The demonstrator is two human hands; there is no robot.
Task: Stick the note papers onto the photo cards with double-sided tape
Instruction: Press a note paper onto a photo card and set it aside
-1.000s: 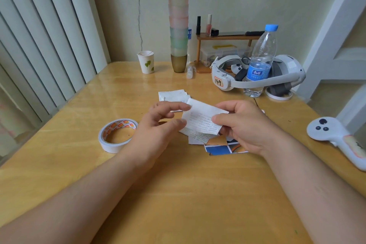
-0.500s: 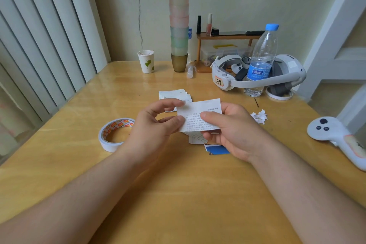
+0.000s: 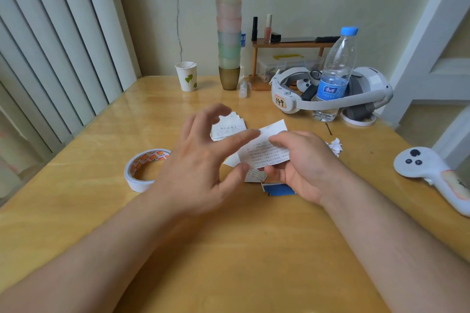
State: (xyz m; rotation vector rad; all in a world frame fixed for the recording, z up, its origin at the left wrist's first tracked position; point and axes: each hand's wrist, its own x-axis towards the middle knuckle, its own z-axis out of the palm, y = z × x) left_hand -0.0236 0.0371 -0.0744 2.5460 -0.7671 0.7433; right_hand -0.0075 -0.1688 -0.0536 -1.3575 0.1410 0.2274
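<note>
Your right hand point(image 3: 302, 160) pinches the note point(image 3: 264, 150) just above the cards point(image 3: 278, 189) at table centre; your left hand point(image 3: 203, 157) hovers beside it, fingers spread and empty. Keep the note flat, and fetch the tape point(image 3: 145, 169) lying left before pressing anything down.

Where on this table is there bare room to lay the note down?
Bare wood runs along the near edge, under both forearms, and left of the tape roll. The table is crowded behind the hands: note stack, headset, bottle, and the controller at right.
</note>
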